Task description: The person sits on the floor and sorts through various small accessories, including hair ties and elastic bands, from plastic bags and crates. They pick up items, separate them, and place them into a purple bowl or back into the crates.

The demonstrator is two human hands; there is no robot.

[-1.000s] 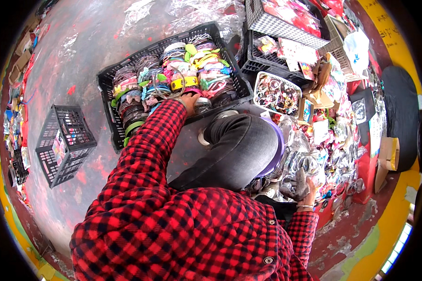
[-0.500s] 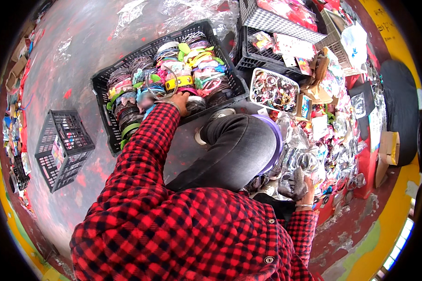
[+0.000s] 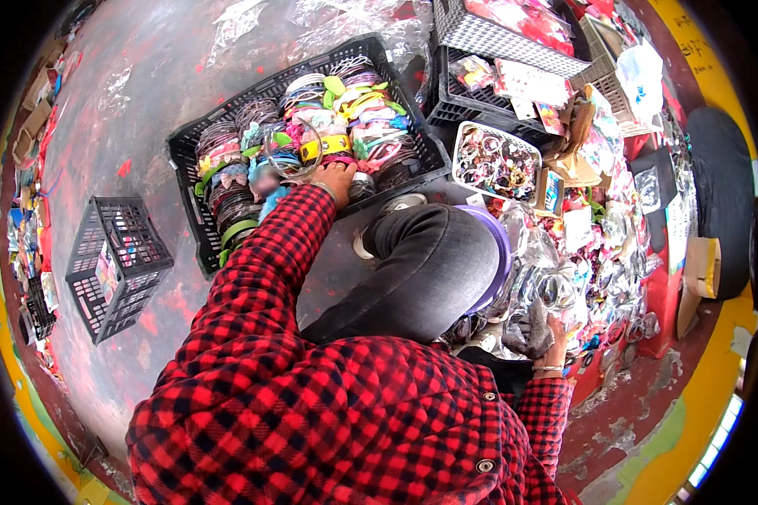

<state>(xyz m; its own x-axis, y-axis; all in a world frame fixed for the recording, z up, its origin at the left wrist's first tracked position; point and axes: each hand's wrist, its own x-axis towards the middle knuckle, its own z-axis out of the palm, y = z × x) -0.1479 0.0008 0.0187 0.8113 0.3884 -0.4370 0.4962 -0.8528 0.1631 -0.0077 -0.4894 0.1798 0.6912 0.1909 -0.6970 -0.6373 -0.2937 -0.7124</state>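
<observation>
My left hand is at the near edge of a black crate packed with rows of headbands in many colours. Its fingers close on one end of a thin, curved headband, which stands up over the rows and is partly blurred. A yellow headband lies just beyond the fingers. On the right, beside my knee, my right hand is closed around a grey fuzzy piece above a heap of clear-bagged goods; what kind of piece it is, I cannot make out.
A white basket of hair ties stands right of the crate, with stacked crates behind it. Packaged accessories spread along the right. A smaller black crate sits at the left. A purple rim shows beside my leg.
My left hand has moved slightly right, and the curved headband has shifted a little lower. My right hand keeps hold of the grey fuzzy piece, almost unmoved.
</observation>
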